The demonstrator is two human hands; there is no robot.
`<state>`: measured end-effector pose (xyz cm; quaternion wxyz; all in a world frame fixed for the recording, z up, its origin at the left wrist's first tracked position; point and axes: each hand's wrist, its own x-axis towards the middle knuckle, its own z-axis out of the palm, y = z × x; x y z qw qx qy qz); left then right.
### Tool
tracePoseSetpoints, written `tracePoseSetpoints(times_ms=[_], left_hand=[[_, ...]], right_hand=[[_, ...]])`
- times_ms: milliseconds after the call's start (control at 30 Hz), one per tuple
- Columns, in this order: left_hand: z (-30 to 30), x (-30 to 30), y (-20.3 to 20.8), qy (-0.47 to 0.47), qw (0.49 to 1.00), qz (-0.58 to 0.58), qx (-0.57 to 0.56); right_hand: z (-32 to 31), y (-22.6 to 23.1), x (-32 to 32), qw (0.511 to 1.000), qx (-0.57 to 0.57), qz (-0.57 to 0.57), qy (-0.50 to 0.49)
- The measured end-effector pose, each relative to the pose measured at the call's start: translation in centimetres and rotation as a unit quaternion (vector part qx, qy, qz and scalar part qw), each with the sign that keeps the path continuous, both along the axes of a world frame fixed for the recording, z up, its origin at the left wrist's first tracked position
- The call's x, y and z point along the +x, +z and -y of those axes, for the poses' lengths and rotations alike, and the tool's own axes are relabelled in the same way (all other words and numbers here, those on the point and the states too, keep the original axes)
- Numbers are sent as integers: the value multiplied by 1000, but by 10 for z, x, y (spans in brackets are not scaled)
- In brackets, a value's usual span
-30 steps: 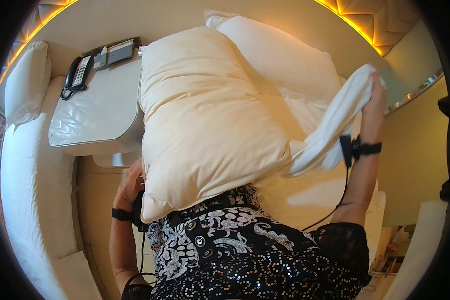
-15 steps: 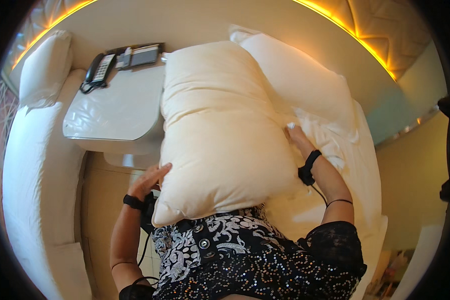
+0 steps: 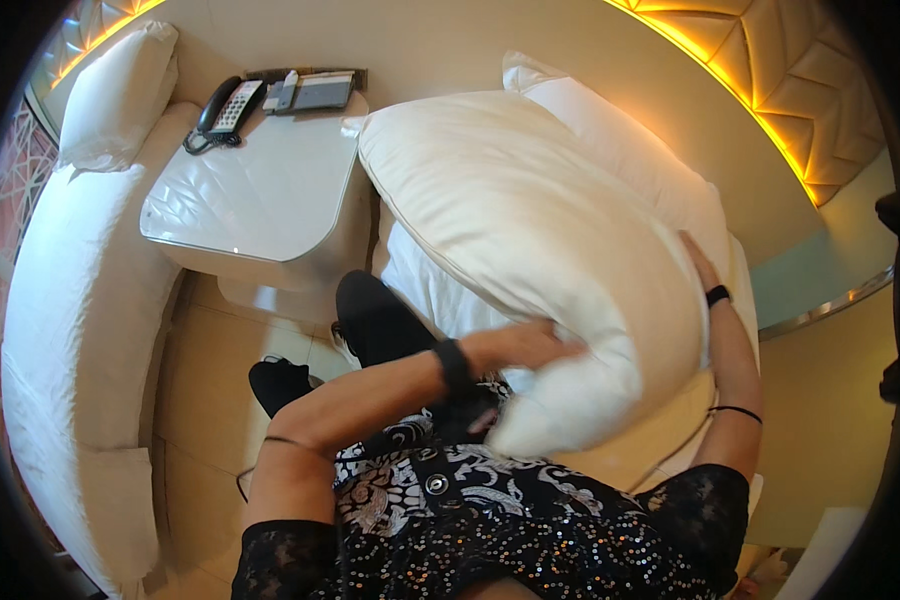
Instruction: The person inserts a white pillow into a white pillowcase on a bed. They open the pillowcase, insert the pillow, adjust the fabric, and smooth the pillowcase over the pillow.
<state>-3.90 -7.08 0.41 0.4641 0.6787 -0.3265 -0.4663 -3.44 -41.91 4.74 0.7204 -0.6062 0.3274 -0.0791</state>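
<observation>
A large cream-white pillow (image 3: 490, 190) lies slanted over the bed in front of me, its near end bent and bulging toward my body. My left hand (image 3: 535, 345), slightly smeared by motion, grips the pillow's near left side, where the fabric creases inward. Against the right side, my right hand (image 3: 700, 265) holds the pillow, with fingers extended along its edge. Behind it, a second white pillow (image 3: 620, 130) leans at the head of the bed, partly covered by the first.
A glossy bedside table (image 3: 260, 200) stands to the left, with a black telephone (image 3: 230, 108) and a tray of dark items (image 3: 315, 92). Further left is another bed (image 3: 60, 300) with a white pillow (image 3: 120, 100). A padded headboard panel (image 3: 800, 80) glows at upper right.
The pillow has swung right and tilted, its near end now bent. My left hand has moved from its lower left corner across to the right; my right hand has shifted up and right.
</observation>
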Motion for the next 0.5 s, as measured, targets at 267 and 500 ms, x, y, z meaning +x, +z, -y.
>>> tracePoseSetpoints(times_ms=[267, 500], left_hand=[[19, -37, -37, -227, 964, 4, -135], [-81, 40, -34, 244, 960, 18, -136]], right_hand=[[165, 52, -18, 950, -262, 155, -62], [-55, 65, 90, 960, -79, 265, 38]])
